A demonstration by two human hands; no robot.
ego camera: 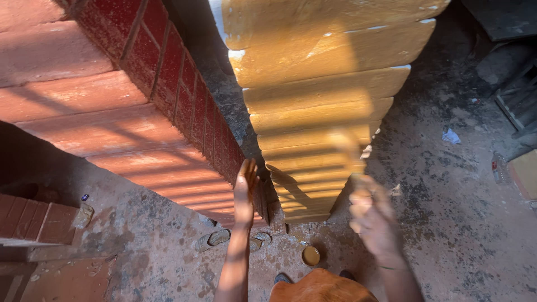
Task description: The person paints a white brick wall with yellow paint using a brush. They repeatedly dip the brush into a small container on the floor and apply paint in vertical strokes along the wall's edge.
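A tall pillar [319, 95] with horizontal grooves, coated in yellow paint, runs down the middle of the view. My left hand [245, 187] is flat with its fingers stretched out, resting against the pillar's left edge beside the red brick wall [168, 72]. My right hand [372, 218] is blurred by motion and closed around a paintbrush [349, 150], whose yellowish head lies against the pillar's lower right face. Far below, a small round tin of yellow paint [310, 255] stands on the ground near the pillar's foot.
Red-painted ledges [84, 95] step out to the left. A pair of sandals [213, 239] lies on the rough concrete ground [458, 212]. A low brick block [39, 221] is at lower left, and dark clutter [517, 95] sits at right.
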